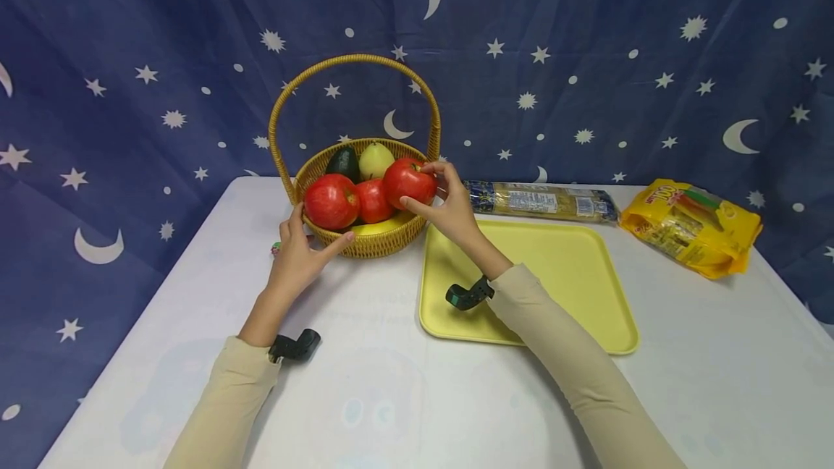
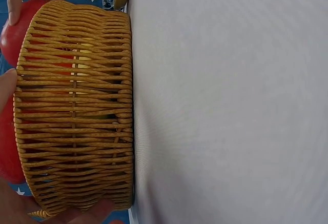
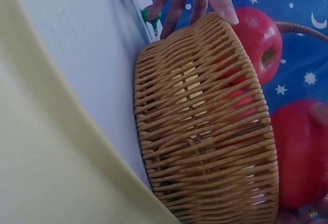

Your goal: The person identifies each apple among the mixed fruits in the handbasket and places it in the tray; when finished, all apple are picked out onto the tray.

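A wicker basket [image 1: 384, 244] with a tall arched handle stands on the white table. My right hand [image 1: 452, 208] holds a red apple [image 1: 405, 183] at the basket's right rim, thumb in front and fingers on its far side. My left hand [image 1: 296, 259] rests against the basket's left side, thumb stretched along the front and fingers straight down the outside, as the right wrist view shows. In the basket lie another red apple [image 1: 331, 201], a red fruit [image 1: 374, 203] between the two, an avocado [image 1: 344, 163], a pear [image 1: 376, 161] and a yellow banana [image 1: 384, 225].
Right of the basket lies a yellow tray [image 1: 560, 288], partly under my right forearm. Behind it are a long clear package [image 1: 541, 201] and a yellow bag [image 1: 693, 226]. A small green and red item [image 3: 152, 19] sits by my left hand. A starry blue cloth [image 1: 554, 35] hangs behind.
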### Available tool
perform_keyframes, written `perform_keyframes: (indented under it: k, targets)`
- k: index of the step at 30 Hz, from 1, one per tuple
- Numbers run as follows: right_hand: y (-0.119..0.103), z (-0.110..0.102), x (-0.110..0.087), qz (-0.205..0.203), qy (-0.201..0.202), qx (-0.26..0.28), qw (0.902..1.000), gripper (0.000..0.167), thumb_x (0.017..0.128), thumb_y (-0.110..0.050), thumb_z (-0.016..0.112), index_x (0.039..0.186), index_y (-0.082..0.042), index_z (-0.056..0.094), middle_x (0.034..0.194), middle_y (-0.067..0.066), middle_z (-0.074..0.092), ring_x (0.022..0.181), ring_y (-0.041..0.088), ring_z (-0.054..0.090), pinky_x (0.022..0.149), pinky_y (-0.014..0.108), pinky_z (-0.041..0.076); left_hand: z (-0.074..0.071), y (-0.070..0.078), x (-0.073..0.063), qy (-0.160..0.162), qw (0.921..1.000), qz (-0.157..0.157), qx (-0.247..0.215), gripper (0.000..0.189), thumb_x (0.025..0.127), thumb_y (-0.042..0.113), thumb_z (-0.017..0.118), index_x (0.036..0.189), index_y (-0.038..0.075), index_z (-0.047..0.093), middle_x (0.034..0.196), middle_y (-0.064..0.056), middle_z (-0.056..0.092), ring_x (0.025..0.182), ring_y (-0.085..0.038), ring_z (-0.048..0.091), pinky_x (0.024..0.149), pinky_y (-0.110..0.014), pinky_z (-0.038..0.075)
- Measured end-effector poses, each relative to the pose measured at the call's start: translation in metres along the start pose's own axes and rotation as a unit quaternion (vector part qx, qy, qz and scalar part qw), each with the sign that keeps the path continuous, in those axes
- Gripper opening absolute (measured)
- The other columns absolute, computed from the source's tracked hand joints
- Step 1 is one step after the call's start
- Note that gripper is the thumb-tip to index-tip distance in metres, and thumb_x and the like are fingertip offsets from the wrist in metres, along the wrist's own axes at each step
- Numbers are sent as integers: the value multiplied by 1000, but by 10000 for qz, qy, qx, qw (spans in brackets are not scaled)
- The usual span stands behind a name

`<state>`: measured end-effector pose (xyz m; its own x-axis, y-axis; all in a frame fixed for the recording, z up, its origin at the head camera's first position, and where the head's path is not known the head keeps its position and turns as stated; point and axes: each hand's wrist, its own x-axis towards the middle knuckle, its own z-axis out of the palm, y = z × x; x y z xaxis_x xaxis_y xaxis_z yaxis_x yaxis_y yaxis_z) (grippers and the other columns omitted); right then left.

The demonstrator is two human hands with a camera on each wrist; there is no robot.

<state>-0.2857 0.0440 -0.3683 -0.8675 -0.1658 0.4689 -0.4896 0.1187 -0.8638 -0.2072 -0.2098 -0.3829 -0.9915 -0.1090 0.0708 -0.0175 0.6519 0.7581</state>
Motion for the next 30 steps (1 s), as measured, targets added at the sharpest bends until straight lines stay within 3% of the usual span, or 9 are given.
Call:
perform_keyframes:
  k: [9, 30]
  targets:
    - [-6, -2, -4, 177, 116, 75, 9997, 56, 77, -8, 82, 123, -1, 51, 126, 14, 52, 116, 29, 55, 98, 39, 49, 1, -1, 0, -14, 10000, -10, 1, 116, 80, 64, 68, 157, 9, 0, 149, -27, 19, 125, -42, 44, 99, -60, 40]
    - [-17, -15, -14, 176, 41, 258, 9995, 57, 77, -5, 82, 124, -1, 51, 127, 14, 55, 119, 25, 56, 100, 37, 48, 0, 2, -1, -11, 10000, -46, 18, 115, 81, 63, 68, 157, 9, 0, 149, -27, 19, 125, -42, 43, 98, -61, 41]
